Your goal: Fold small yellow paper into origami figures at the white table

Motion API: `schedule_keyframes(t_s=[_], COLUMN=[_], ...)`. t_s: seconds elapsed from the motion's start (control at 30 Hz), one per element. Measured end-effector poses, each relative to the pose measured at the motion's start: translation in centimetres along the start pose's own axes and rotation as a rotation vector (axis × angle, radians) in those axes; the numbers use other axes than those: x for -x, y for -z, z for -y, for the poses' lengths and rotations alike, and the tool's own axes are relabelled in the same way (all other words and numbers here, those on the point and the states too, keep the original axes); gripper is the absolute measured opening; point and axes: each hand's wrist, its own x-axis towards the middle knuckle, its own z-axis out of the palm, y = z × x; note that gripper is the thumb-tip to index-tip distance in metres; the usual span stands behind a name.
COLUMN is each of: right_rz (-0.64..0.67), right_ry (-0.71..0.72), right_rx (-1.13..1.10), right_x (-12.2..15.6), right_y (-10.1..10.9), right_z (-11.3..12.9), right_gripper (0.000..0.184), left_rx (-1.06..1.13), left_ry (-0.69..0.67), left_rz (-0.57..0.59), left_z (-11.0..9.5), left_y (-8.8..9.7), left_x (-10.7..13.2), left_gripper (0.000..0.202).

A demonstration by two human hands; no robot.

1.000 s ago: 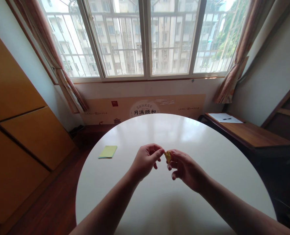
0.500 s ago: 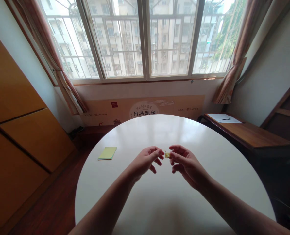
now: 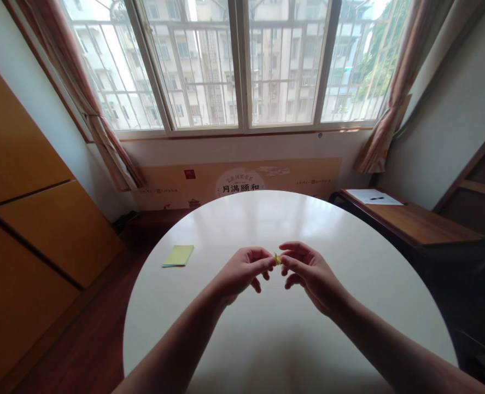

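Observation:
Over the middle of the white round table, both of my hands meet at a small piece of folded yellow paper. Thin pointed bits stick up from it; its full shape is too small and too covered to make out. My left hand pinches its left side between thumb and forefinger, the other fingers curled below. Thumb and fingers of my right hand grip its right side, with the upper finger arched above it. A pad of yellow-green sticky notes lies on the table to the left of my hands.
Beyond the table, a printed cardboard panel stands below the barred window. A wooden desk at the right bears a white sheet and a dark pen. An orange-brown cabinet stands at the left.
My hands have drawn closer together. The left fingertips, beside the folded paper before, now pinch it, and the right hand has shifted slightly left with it.

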Motion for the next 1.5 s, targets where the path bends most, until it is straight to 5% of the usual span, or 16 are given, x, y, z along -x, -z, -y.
schedule_keyframes(t_s=[1.1,1.5], right_rz=[-0.065,-0.036], right_ry=[-0.070,0.098], right_rx=[-0.016,0.083], right_x=[-0.23,-0.18], right_y=[0.01,0.28], right_z=[0.79,0.36], right_gripper=[0.037,0.030], left_rx=[-0.034,-0.015], left_ry=[0.078,0.030], left_rz=[-0.082,-0.036], left_z=[-0.17,0.16], left_y=[-0.69,-0.83], left_x=[0.08,-0.01], left_gripper=[0.024,0.026])
